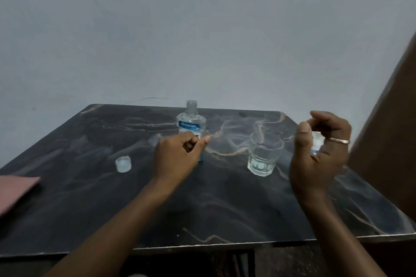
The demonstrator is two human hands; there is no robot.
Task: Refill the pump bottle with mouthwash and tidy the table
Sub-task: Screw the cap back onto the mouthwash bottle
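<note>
**Bottle uncapped, pouring not yet begun**

The mouthwash bottle (191, 126) is seen upright at the far middle of the table (213, 209), its neck open. A white cap (123, 163) is set apart on the left, on its own. The left hand (177, 157) is held just in front of the bottle's lower half, fingers loosely curled and the forefinger stretched out; nothing is gripped by it, and whether the bottle is touched cannot be told. The right hand (319, 155) is raised on the right, its fingers bent around a small clear thing with a blue base (316, 144), taken to be the pump bottle or a part of it; too much is hidden for certainty, and a firm grip cannot be confirmed. A glass (264, 155) with a little pale liquid stands between the hands. A pink cloth (15, 191) lies at the left edge.

The step in hand is judged to be preparation for filling. Next, the mouthwash bottle would need to be grasped round its body, lifted and tipped slowly over the narrow opening, the receiving bottle being held steady.
</note>
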